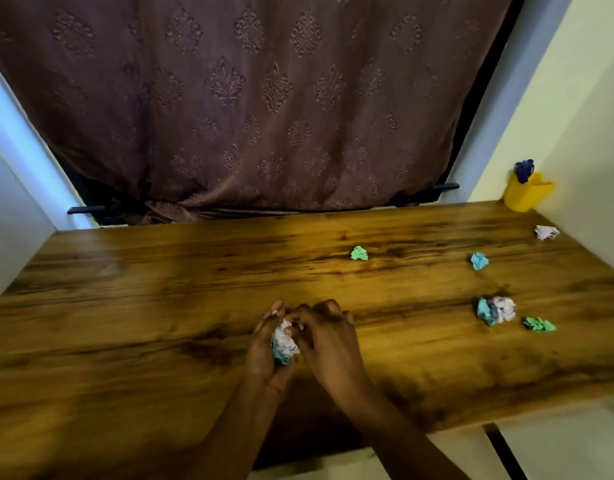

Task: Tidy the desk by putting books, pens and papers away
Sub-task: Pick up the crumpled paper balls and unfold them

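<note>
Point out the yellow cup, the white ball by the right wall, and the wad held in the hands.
Yellow cup (525, 199): head view, front wall.
White ball (546, 232): head view, its middle.
Wad (284, 342): head view, the exposed white part.

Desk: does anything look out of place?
Yes. Loose crumpled paper balls litter the desk on the right: green ball, blue ball, white ball, a blue-white clump, a second green ball. The left hand and right hand grip another wad.
</note>
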Available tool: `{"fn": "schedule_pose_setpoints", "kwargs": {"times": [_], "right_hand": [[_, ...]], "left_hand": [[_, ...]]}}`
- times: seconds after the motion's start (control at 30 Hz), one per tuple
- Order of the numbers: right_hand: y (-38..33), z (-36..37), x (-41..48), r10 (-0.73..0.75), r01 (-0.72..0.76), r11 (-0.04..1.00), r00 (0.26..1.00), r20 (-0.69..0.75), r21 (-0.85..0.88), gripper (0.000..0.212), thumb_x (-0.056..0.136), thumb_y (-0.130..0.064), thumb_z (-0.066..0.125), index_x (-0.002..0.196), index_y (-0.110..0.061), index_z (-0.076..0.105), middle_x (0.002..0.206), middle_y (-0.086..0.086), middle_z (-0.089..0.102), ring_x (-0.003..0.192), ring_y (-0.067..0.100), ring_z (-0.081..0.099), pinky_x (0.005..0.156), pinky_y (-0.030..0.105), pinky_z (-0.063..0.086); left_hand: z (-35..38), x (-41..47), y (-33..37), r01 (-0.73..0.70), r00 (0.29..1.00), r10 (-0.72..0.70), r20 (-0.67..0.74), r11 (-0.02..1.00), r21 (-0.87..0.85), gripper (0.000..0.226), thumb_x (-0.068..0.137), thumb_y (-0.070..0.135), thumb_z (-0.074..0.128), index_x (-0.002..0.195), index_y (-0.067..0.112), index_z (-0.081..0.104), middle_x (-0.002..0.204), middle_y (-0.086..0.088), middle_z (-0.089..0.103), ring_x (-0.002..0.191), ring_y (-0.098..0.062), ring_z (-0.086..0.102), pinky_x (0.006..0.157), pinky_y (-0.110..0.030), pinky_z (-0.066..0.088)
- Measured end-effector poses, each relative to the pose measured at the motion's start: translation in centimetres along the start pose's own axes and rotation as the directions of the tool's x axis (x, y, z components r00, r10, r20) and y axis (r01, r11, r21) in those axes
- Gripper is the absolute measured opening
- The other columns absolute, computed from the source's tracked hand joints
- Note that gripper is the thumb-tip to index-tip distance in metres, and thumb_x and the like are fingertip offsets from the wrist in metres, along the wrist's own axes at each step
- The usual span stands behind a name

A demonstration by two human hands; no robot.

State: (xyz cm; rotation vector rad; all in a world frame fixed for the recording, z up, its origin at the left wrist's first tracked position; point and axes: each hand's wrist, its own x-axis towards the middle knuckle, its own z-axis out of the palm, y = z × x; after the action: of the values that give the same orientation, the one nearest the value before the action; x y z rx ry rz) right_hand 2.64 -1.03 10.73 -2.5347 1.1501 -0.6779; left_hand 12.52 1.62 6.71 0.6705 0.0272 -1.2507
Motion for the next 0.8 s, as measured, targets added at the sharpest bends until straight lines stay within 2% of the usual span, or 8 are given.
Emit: {"fn": "schedule_pose_setpoints", "kwargs": {"times": [0.07, 0.13, 0.27, 0.4, 0.47, 0.57, 0.63, 0.8], "right_hand": [[1.6, -0.6, -0.8, -0.008, 0.010, 1.000, 0.997, -0.072, 0.022, 0.020, 0.084, -0.034, 0.055, 0.102, -0.034, 0.064, 0.098, -0.011, 0.067, 0.103, 0.014, 0.051, 0.077, 0.033, 0.035], [3.9, -1.4, -0.9, 0.045, -0.020, 0.989, 0.985, -0.165, 0.148, 0.016, 0.082, -0.031, 0.057, 0.095, -0.032, 0.067, 0.100, -0.012, 0.065, 0.099, 0.015, 0.053, 0.076, 0.031, 0.039], [10.6, -2.6, 2.8, 0.201, -0.138, 0.960, 0.946, -0.255, 0.243, 0.017, 0.087, -0.025, 0.058, 0.101, -0.022, 0.068, 0.105, 0.000, 0.064, 0.100, 0.023, 0.052, 0.080, 0.032, 0.042], [17.4, -1.4, 8.7, 0.248, -0.248, 0.968, 0.969, -0.010, 0.047, 0.041, 0.088, -0.012, 0.055, 0.129, -0.018, 0.053, 0.128, 0.010, 0.054, 0.117, 0.030, 0.049, 0.093, 0.032, 0.040], [20.0, -0.3, 11.1, 0.231, -0.224, 0.972, 0.964, 0.131, -0.067, 0.052, 0.091, -0.010, 0.048, 0.141, -0.021, 0.039, 0.142, 0.011, 0.041, 0.126, 0.030, 0.043, 0.101, 0.032, 0.037], [22.2, 1.1, 13.4, 0.180, -0.136, 0.976, 0.944, 0.278, -0.172, 0.051, 0.097, -0.011, 0.037, 0.146, -0.024, 0.031, 0.149, 0.011, 0.032, 0.135, 0.030, 0.033, 0.108, 0.034, 0.030], [22.8, 1.4, 14.0, 0.138, -0.079, 0.974, 0.949, 0.285, -0.211, 0.047, 0.098, -0.011, 0.034, 0.143, -0.023, 0.036, 0.149, 0.010, 0.035, 0.136, 0.028, 0.033, 0.109, 0.034, 0.028], [23.7, 1.1, 13.5, 0.110, -0.082, 0.989, 0.963, 0.246, -0.121, 0.038, 0.095, -0.012, 0.042, 0.130, -0.022, 0.054, 0.140, 0.006, 0.048, 0.127, 0.024, 0.046, 0.106, 0.032, 0.034]], "left_hand": [[0.8, 0.2, -1.5, -0.020, 1.000, 0.021, -0.022, 1.000, 0.015, 0.016, 0.087, 0.010, 0.049, 0.098, 0.013, 0.060, 0.082, -0.005, 0.069, 0.066, -0.017, 0.069, 0.058, -0.024, 0.057], [2.0, 0.5, -2.7, -0.021, 0.999, 0.022, -0.038, 1.000, 0.007, 0.017, 0.094, 0.007, 0.043, 0.095, 0.011, 0.059, 0.079, -0.005, 0.068, 0.061, -0.015, 0.069, 0.055, -0.023, 0.056], [4.4, 2.3, -3.6, -0.066, 0.994, 0.072, -0.081, 0.995, 0.072, 0.019, 0.095, 0.005, 0.042, 0.093, 0.013, 0.060, 0.070, -0.002, 0.071, 0.057, -0.013, 0.069, 0.052, -0.024, 0.056], [6.1, 4.9, -4.6, -0.109, 0.987, 0.118, -0.107, 0.991, 0.081, 0.018, 0.095, 0.008, 0.044, 0.100, 0.014, 0.059, 0.069, 0.000, 0.072, 0.059, -0.012, 0.069, 0.052, -0.022, 0.056], [6.8, 6.1, -5.8, -0.129, 0.982, 0.137, -0.127, 0.989, 0.069, 0.018, 0.096, 0.009, 0.043, 0.100, 0.015, 0.059, 0.078, -0.002, 0.072, 0.065, -0.014, 0.069, 0.051, -0.022, 0.055], [7.4, 7.2, -7.2, -0.158, 0.971, 0.170, -0.165, 0.984, 0.087, 0.018, 0.096, 0.011, 0.044, 0.101, 0.017, 0.059, 0.097, -0.004, 0.064, 0.079, -0.018, 0.064, 0.052, -0.020, 0.055], [7.6, 7.5, -7.7, -0.180, 0.965, 0.191, -0.178, 0.980, 0.080, 0.019, 0.097, 0.012, 0.042, 0.101, 0.018, 0.059, 0.100, -0.003, 0.063, 0.074, -0.015, 0.069, 0.052, -0.020, 0.055], [8.0, 8.5, -8.5, -0.212, 0.951, 0.214, -0.223, 0.977, 0.032, 0.020, 0.097, 0.011, 0.040, 0.101, 0.017, 0.059, 0.096, -0.004, 0.065, 0.064, -0.012, 0.071, 0.054, -0.021, 0.056]]}}
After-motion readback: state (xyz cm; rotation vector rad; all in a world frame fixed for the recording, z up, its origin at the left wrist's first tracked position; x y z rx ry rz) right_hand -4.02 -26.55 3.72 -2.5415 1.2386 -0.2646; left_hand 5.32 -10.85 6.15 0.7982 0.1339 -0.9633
